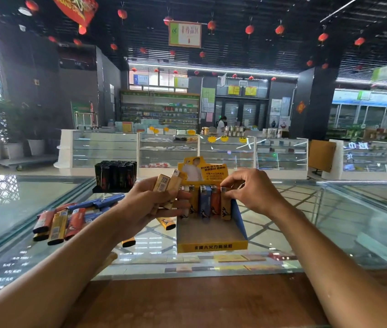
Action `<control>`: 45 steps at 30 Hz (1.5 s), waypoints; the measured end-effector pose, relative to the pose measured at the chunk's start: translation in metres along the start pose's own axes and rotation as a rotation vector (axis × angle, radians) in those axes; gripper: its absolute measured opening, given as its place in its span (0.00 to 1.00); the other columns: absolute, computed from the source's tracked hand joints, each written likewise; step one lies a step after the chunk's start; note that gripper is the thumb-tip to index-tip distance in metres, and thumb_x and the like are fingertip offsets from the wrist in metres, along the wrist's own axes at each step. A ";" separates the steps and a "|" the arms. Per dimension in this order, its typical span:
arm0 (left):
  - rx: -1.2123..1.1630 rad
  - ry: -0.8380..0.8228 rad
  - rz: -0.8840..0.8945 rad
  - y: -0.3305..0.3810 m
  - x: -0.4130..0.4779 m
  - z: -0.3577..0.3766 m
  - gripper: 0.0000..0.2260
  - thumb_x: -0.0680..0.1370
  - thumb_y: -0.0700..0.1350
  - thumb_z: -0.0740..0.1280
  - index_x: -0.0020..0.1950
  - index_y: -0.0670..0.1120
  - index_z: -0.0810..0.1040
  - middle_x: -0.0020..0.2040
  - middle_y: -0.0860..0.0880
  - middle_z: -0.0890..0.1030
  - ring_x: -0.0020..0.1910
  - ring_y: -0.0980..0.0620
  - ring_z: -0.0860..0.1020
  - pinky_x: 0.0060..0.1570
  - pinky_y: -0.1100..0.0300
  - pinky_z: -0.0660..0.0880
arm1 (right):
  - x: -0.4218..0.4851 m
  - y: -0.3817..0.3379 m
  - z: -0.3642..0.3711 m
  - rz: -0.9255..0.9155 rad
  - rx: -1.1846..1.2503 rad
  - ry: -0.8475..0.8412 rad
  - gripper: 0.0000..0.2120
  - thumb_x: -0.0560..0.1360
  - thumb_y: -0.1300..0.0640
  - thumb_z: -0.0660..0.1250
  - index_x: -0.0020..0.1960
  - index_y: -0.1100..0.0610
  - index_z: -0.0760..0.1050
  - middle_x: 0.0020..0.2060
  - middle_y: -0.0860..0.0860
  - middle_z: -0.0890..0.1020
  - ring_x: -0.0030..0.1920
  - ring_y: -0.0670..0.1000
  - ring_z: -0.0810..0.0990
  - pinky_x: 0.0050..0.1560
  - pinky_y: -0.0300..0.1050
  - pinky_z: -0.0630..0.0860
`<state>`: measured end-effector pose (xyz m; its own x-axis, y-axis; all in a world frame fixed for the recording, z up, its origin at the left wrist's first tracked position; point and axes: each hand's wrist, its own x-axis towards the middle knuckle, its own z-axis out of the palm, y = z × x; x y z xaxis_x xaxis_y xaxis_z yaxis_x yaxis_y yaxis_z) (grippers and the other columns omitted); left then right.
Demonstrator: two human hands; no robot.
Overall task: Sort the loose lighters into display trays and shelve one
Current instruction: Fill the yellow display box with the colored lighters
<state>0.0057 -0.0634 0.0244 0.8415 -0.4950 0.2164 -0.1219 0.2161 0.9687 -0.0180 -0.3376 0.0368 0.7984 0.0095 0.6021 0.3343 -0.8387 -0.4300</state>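
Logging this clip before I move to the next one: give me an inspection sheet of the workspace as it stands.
Surface: glass counter, wooden ledge at the near edge.
Job's things: yellow display tray with one row of lighters standing at its back; loose lighters piled to its left; black tray of dark lighters behind them.
Clutter: flat packs under the glass.
Grippers: left hand grips several yellow lighters; right hand pinches the top of the rightmost lighter in the row.
Cables: nothing seen.
Surroundings: shop floor, glass cabinets, red lanterns overhead.
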 end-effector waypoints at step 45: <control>0.228 -0.122 0.067 -0.004 0.000 0.002 0.14 0.81 0.48 0.65 0.56 0.36 0.79 0.51 0.36 0.85 0.33 0.49 0.80 0.30 0.61 0.76 | -0.003 -0.038 0.003 -0.096 0.669 -0.092 0.11 0.72 0.58 0.75 0.54 0.55 0.83 0.46 0.51 0.87 0.48 0.49 0.85 0.50 0.42 0.80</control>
<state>0.0050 -0.0663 0.0211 0.7595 -0.5870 0.2802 -0.3018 0.0635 0.9512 -0.0313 -0.3038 0.0493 0.7790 0.1385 0.6115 0.6201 -0.3146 -0.7187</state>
